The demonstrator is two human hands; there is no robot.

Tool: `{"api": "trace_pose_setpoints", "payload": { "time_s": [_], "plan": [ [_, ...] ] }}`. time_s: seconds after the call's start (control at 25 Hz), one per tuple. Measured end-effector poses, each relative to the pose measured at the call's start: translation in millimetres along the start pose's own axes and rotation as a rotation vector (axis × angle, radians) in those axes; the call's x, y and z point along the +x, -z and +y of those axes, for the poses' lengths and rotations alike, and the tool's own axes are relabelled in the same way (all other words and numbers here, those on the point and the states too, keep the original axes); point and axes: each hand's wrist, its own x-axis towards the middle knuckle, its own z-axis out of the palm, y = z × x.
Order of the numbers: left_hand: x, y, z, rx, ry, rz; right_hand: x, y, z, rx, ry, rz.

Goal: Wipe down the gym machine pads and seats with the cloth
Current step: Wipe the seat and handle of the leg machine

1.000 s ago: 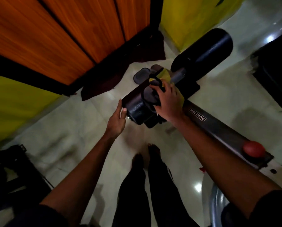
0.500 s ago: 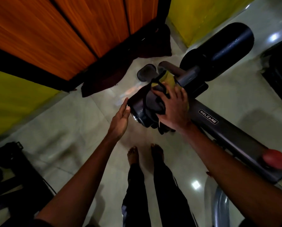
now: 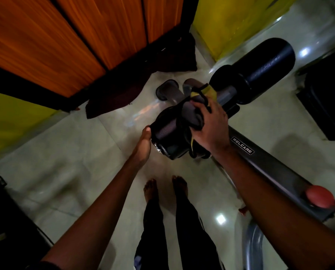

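Left hand, flat, now touches roller pad end, steadying it; right hand grips cloth, wiping pad.

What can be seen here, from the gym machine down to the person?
near roller pad: one, black, centre
far roller pad: one, black, upper right
cloth: one, grey and yellow, over near roller pad
machine arm: one, grey, marked WELCARE, running lower right
knob: one, red, on machine arm
wood panels: several, orange, upper left
rag: one, dark, on floor by wood panels
feet: two, bare, on floor
left hand: one, touches near roller pad's end
right hand: one, holds cloth
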Motion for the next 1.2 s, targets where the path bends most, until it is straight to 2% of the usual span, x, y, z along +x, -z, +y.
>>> {"api": "trace_pose_setpoints", "payload": {
  "time_s": [0.12, 0.28, 0.36, 0.4, 0.48, 0.52, 0.6, 0.68, 0.84, 0.92, 1.0, 1.08, 1.12, 1.2],
  "plan": [
    [0, -2, 6, -0.099, 0.052, -0.025, -17, -13, -30, -0.035, -0.072, 0.02],
    [12, 8, 7, -0.126, 0.22, -0.044, -54, -23, -52, -0.015, 0.148, -0.099],
    [17, 10, 7, -0.097, 0.228, -0.018, -38, -17, -36, -0.046, 0.203, -0.081],
    [17, 9, 6, -0.03, 0.158, 0.036, -27, -13, -27, -0.057, 0.165, -0.057],
    [6, 4, 3, 0.156, -0.12, 0.186, -13, -6, -16, -0.049, 0.047, -0.02],
    [1, -1, -2, 0.191, -0.248, 0.19, -13, -6, -17, -0.038, 0.003, 0.007],
    [-4, -9, -14, 0.183, -0.328, 0.132, -22, -13, -29, 0.001, -0.063, 0.066],
    [4, -12, -17, 0.135, -0.276, 0.146, -38, -20, -43, 0.067, -0.06, 0.041],
    [28, -4, -19, 0.074, -0.145, 0.06, -38, -13, -24, 0.027, 0.159, -0.075],
    [40, 3, -9, 0.119, 0.03, 0.035, -15, -5, -9, 0.055, 0.051, -0.002],
    [40, 6, 6, 0.366, 0.108, 0.113, -3, -5, -7, 0.163, -0.102, 0.123],
    [25, -4, 13, 0.473, -0.108, 0.288, -7, -14, -11, 0.162, -0.151, 0.19],
    [12, -10, 14, 0.432, -0.241, 0.301, -10, -17, -13, 0.145, -0.155, 0.193],
    [-1, -19, 3, 0.333, -0.344, 0.205, -12, -18, -18, 0.129, -0.187, 0.182]
  ]
}}
